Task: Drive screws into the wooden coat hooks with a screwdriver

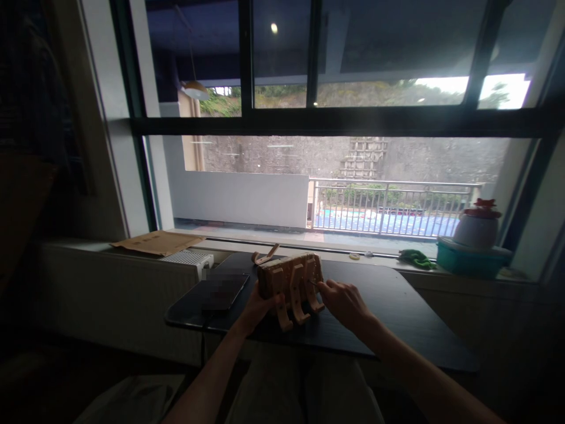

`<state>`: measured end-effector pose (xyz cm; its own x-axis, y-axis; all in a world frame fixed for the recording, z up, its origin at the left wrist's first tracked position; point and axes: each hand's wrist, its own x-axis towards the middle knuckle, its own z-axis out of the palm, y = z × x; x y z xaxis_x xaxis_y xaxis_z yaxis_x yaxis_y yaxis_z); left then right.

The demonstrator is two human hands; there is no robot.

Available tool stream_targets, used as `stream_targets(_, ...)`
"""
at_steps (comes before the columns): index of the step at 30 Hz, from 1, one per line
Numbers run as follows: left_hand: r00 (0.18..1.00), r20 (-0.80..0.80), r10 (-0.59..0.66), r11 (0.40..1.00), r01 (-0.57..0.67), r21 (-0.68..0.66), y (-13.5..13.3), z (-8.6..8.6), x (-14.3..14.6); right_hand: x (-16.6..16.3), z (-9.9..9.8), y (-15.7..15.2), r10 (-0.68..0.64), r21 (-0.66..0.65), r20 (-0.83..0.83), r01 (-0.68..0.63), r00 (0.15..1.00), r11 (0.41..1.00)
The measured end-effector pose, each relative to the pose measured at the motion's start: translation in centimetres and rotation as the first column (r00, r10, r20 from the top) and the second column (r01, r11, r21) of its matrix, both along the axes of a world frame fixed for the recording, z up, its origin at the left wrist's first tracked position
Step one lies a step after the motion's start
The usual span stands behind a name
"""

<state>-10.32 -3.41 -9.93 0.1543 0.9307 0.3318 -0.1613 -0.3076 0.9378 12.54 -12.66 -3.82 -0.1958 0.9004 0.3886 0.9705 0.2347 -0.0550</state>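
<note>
Head view: left hand [258,306] grips rack [289,274] bearing three hooks; right hand [342,300] pinches a small dark piece [313,283]; spare hook [265,257] lies loose.

Bare arms, pale trousers in the gloom
There they are, left hand [258,306] and right hand [342,300], both uncovered, forearms [410,368] bare right back to the bottom edge, narrow at the wrists; under them pale greyish-beige trousers [304,391], loose cloth, creased over the two thighs, a dark fold running down between, all of it dim
</note>
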Motion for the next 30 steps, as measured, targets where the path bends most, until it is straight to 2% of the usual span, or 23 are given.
stream_targets(9, 0.999, -0.045, 0.010, 1.000, -0.010, 0.011, -0.3, 0.3, 0.1, 0.9, -0.9, 1.1, -0.103, -0.048, -0.216, 0.095, 0.971, 0.994)
stream_targets(15, 0.984, -0.169, 0.050, 0.998, -0.042, 0.048, 0.0, 0.0, -0.1, 0.4, -0.8, 0.9, -0.112, -0.035, -0.216, 0.106, 0.970, 0.994)
stream_targets(18, 0.958, -0.276, 0.075, 0.996, -0.057, 0.072, -0.2, 0.2, -1.2, 0.3, -0.6, 0.8, -0.110, -0.032, -0.207, 0.105, 0.972, 0.994)
stream_targets(21, 0.900, -0.383, 0.207, 0.977, -0.170, 0.127, -0.3, 1.0, -3.7, 0.3, -0.5, 0.8, -0.110, -0.036, -0.203, 0.105, 0.973, 0.994)
stream_targets(24, 0.795, -0.486, 0.362, 0.932, -0.302, 0.200, 0.1, 2.1, -6.7, 0.3, -0.4, 0.8, -0.117, -0.036, -0.205, 0.112, 0.972, 0.993)
stream_targets(27, 0.690, -0.595, 0.413, 0.907, -0.369, 0.203, 0.7, 2.9, -8.8, 0.3, -0.4, 0.9, -0.121, -0.030, -0.205, 0.118, 0.971, 0.993)
stream_targets(30, 0.653, -0.635, 0.411, 0.904, -0.384, 0.191, 1.0, 3.1, -9.2, 0.4, -0.4, 0.9, -0.125, -0.021, -0.204, 0.123, 0.971, 0.992)
